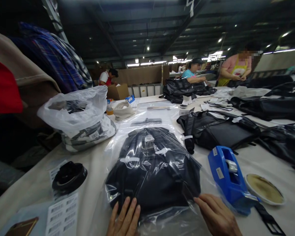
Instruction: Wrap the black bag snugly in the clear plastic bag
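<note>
A black backpack (152,183) lies inside a see-through plastic bag (151,113) in the middle of the table. Small white tags and strips show on the backpack through the plastic. My left hand (124,218) rests flat on the lower left of the bag, fingers stretched out. At the lower right, my right hand (217,213) has its fingers closed, pinching the plastic bag's side. Just beyond that hand stands a blue tape dispenser (222,167), partly beside the bag's right edge.
Left on the table are a black strap roll (68,177), barcode label sheets (62,214), a phone (22,226) and a white plastic sack (73,114). At right lie a round tin (265,189), a buckle strap (270,218) and black bags (218,129). Several people work farther back.
</note>
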A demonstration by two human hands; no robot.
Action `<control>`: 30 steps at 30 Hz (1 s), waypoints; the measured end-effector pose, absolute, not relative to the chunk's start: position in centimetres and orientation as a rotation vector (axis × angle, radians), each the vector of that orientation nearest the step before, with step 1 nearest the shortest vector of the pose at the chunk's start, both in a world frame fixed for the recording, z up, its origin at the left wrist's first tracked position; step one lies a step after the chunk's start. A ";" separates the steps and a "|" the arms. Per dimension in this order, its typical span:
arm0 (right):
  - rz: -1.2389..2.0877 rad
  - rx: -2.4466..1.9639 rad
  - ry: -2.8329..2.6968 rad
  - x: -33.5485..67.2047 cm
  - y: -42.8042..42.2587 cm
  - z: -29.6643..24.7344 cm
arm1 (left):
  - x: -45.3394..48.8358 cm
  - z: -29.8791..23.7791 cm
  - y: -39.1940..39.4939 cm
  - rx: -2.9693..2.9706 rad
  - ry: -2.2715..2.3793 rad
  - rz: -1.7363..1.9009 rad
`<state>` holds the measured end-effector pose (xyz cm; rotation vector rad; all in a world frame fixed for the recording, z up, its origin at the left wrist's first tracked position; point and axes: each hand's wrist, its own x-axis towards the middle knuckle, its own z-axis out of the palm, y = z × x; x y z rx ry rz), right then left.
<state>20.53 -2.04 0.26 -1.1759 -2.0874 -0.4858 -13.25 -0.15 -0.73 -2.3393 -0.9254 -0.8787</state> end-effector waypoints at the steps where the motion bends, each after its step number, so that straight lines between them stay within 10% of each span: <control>1: -0.474 -1.177 -2.084 20.4 -2.2 0.2 | -13.1 -0.3 -0.4 -2.366 -0.937 -0.876; 30: -0.321 -1.228 -2.059 19.5 -2.0 0.8 | -9.7 3.2 0.2 -2.716 -0.730 -0.610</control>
